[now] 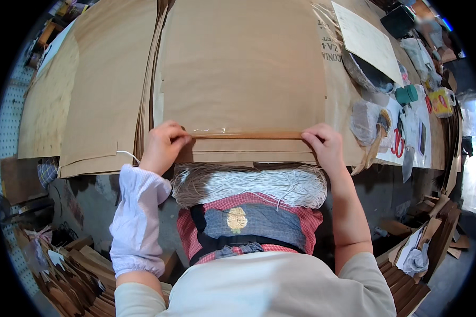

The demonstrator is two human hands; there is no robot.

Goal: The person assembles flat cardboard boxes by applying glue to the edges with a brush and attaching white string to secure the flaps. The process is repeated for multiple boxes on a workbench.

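Observation:
A large sheet of brown kraft paper point(243, 68) lies on top of a stack on the table in front of me. Across its near edge runs a narrow strip of glossy brownish tape point(248, 136), stretched straight between my hands. My left hand point(166, 143) pinches the strip's left end, thumb against fingers. At the other end my right hand point(325, 145) pinches it the same way. Below the table edge, a bundle of white string point(254, 185) lies across my lap, over a red checked and blue cloth point(264, 224).
More stacked brown paper point(106, 90) lies to the left, with a white cord point(127, 154) near its corner. On the right are red-handled scissors point(397, 142), a green tape roll point(406, 94), a white board point(367, 39) and plastic bags. Cardboard pieces point(90, 264) stand below on both sides.

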